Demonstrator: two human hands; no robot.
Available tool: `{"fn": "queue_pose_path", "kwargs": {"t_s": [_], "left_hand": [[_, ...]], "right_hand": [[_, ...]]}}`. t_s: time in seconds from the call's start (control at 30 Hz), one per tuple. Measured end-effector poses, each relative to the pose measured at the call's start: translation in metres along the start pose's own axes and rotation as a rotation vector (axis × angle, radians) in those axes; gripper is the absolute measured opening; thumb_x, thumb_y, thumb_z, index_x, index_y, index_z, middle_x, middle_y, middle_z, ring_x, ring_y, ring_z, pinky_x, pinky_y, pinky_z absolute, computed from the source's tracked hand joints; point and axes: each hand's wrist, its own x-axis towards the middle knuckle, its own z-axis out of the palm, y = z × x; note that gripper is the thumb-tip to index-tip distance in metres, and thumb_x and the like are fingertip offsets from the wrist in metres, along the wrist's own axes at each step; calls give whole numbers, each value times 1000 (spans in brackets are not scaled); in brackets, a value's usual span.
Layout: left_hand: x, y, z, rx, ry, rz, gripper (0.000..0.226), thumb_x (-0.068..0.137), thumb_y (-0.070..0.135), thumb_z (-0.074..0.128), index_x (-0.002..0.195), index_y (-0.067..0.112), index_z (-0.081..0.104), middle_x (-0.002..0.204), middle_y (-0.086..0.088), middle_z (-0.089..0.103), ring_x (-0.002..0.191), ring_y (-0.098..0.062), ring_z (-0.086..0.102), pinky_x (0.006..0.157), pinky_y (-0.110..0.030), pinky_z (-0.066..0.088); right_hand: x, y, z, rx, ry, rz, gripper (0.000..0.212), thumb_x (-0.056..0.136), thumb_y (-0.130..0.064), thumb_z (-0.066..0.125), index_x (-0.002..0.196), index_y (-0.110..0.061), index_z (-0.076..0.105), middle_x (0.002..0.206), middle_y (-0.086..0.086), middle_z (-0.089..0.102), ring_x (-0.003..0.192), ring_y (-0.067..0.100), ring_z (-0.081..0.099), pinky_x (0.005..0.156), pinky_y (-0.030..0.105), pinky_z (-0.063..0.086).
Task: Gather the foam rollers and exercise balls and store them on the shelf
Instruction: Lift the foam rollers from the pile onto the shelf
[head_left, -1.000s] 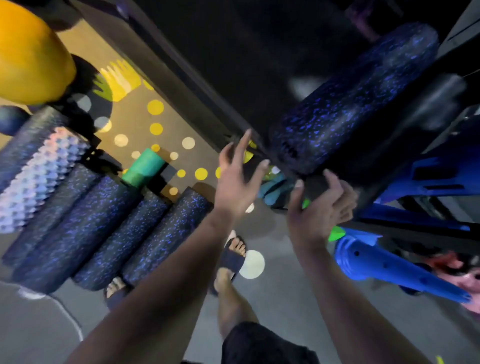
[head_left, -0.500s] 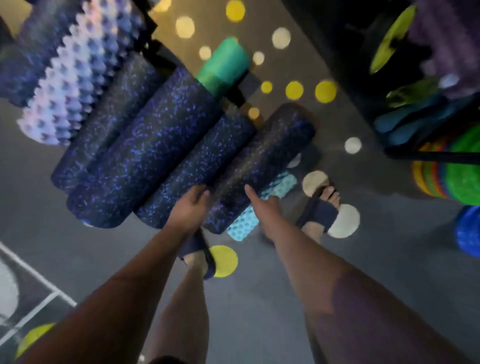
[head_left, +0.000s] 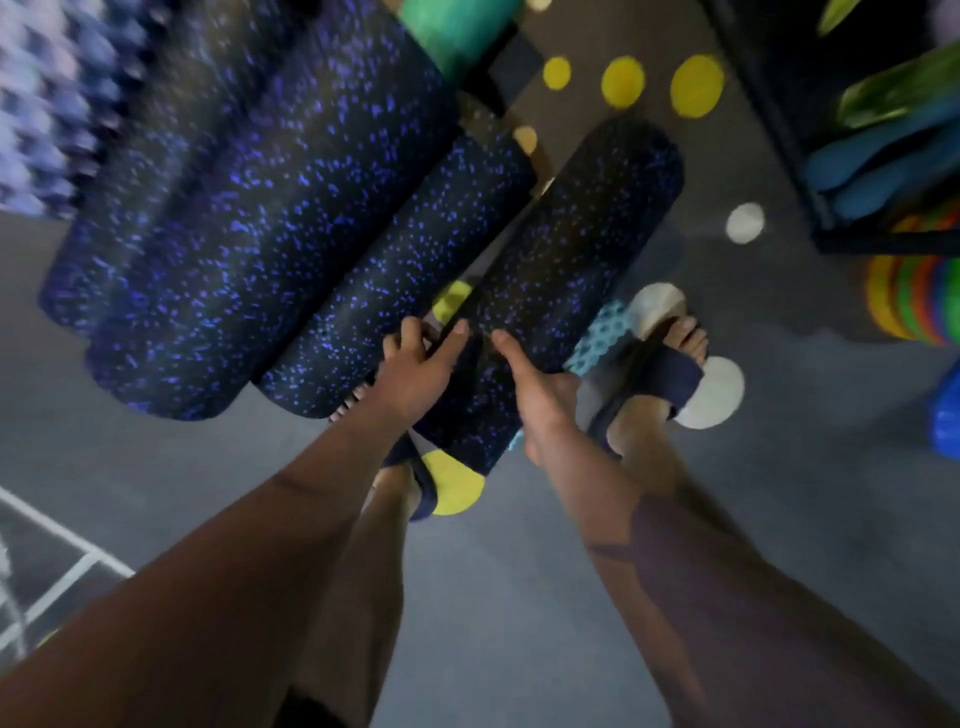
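Observation:
Several black foam rollers with blue speckles lie side by side on the grey floor. The rightmost speckled roller (head_left: 561, 270) is raised at its near end, and both hands hold that end. My left hand (head_left: 421, 364) grips its left side, thumb on top. My right hand (head_left: 535, 389) grips its right side, thumb laid along the top. Beside it lie a thinner speckled roller (head_left: 395, 280) and a thick one (head_left: 270, 218). A pale knobbly roller (head_left: 36, 104) sits at the far left. A turquoise textured roller (head_left: 602, 338) pokes out under the held one. A green roller (head_left: 457, 26) lies at the top.
The dark shelf unit (head_left: 795, 135) stands at the upper right, holding blue and green items. Stacked coloured discs (head_left: 914, 296) and a blue object (head_left: 945, 415) lie beside it. My sandalled feet (head_left: 660, 374) stand on the floor among yellow and white dots.
A second ago both hands were up at the shelf by a speckled roller. My view dropped to the floor, both hands closed round the rightmost roller's near end, and that end has come up.

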Motion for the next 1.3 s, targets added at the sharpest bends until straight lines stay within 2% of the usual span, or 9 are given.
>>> {"fn": "queue_pose_path", "kwargs": {"t_s": [0.13,0.3,0.4,0.6,0.7,0.8,0.93,1.03,1.3], "left_hand": [[-119,66,-34,-61,-101,55,87,65,72,80,117,20,33,107,7,57,100,-10,59,87,-35,49],[-275,153,-78,-274,54,122,133,49,60,95,151,25,17,137,6,51,121,-14,55,108,-35,44],[-349,206,-92,-434,151,226,127,57,46,97,152,18,18,144,-1,51,124,-15,58,108,-41,49],[-438,337,-75,-501,241,553,97,79,10,84,148,9,15,141,-5,50,109,-8,61,72,-4,51],[-450,397,-62,-460,248,684,114,73,14,90,153,15,8,144,-9,49,124,-15,58,99,-19,48],[-455,443,-43,-412,212,760,133,60,37,98,155,30,5,150,-7,46,133,-15,53,115,-42,42],[-443,488,5,-234,300,888,130,50,63,94,151,33,17,149,-2,47,137,-14,49,116,-44,41],[-433,524,47,-99,297,931,132,48,68,90,152,30,18,151,1,45,140,-18,43,118,-42,37],[-356,614,121,375,187,933,138,49,53,92,153,44,3,153,-3,35,137,-34,35,111,-53,38]], "right_hand": [[-110,-48,-66,50,-127,22,124,20,-78,90,124,-17,61,106,1,75,91,22,75,84,42,62],[-273,-156,-143,-66,-288,-185,97,40,-70,90,117,-17,66,109,2,75,92,19,74,88,38,61],[-334,-207,-179,-169,-304,-308,113,29,-89,81,119,-24,63,113,-4,73,96,18,73,90,38,60],[-420,-314,-291,-174,-334,-628,93,53,-87,71,124,-27,65,115,-7,74,103,13,71,96,39,57],[-417,-355,-342,-206,-307,-702,114,53,-97,60,146,-33,46,146,-9,55,129,16,56,109,43,47],[-428,-386,-399,-120,-319,-745,80,84,-68,67,148,-26,45,144,-8,55,123,12,55,86,19,53],[-396,-396,-461,-7,-272,-731,69,86,-64,66,143,-31,44,110,-16,58,113,14,59,103,32,49],[-359,-395,-490,54,-141,-730,107,57,-91,64,146,-34,45,131,-11,58,123,17,60,109,45,48],[-215,-418,-525,-14,7,-786,80,70,-62,66,143,-35,49,133,-2,66,123,19,63,109,48,48]]}}
